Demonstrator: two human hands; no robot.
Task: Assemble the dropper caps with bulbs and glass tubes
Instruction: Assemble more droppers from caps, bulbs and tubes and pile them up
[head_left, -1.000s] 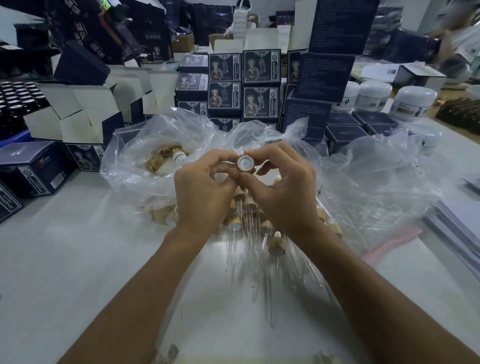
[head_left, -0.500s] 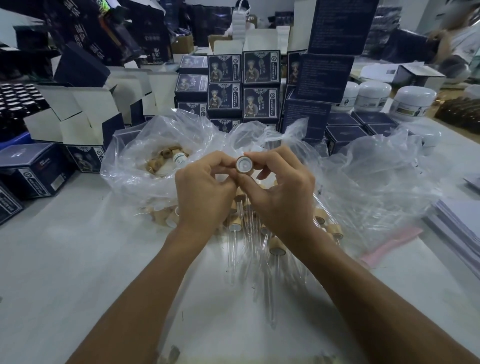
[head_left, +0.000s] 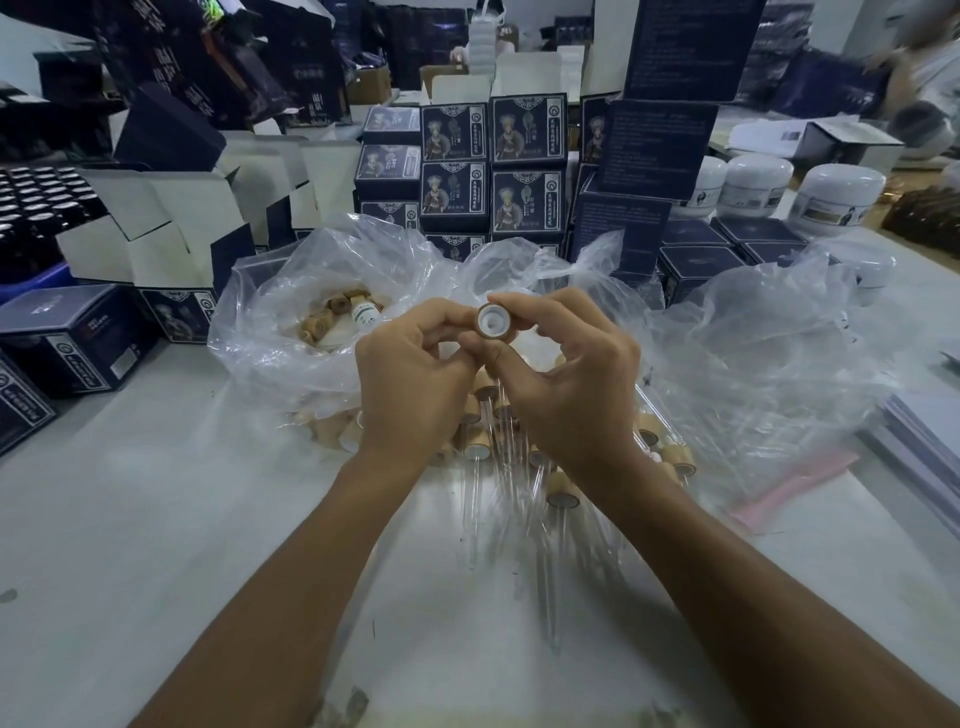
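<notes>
Both hands meet above the middle of the pale, smooth tabletop (head_left: 130, 519), raised over a heap of parts. The right hand (head_left: 571, 384) pinches a short round dropper cap (head_left: 492, 322) between thumb and forefinger; the cap has a tan, wood-toned outer ring and a white inner face with a small hole at its centre, and that face is turned toward the camera. The left hand (head_left: 410, 384) is curled with its fingertips drawn together right against the cap's left side; whether it grips a separate small part there cannot be told. Beneath the hands lies a cluster of finished droppers (head_left: 561, 499), each a stubby tan cylinder with a thin clear glass tube (head_left: 474, 519) running toward the person, the tubes lying roughly parallel on a sheet of clear film. Behind and to the left, a crinkled, glossy transparent plastic bag (head_left: 291, 291) stands open, holding loose tan caps (head_left: 322, 322) and one small white-labelled vial. A second crumpled clear bag (head_left: 769, 338) spreads to the right, with a flat pink strip (head_left: 795, 483) just beside its near edge. Stacked dark navy cartons (head_left: 524, 171) with printed figures stand behind the bags, folded white-lined boxes to the left, and squat white jars (head_left: 836, 200) at the right rear.
</notes>
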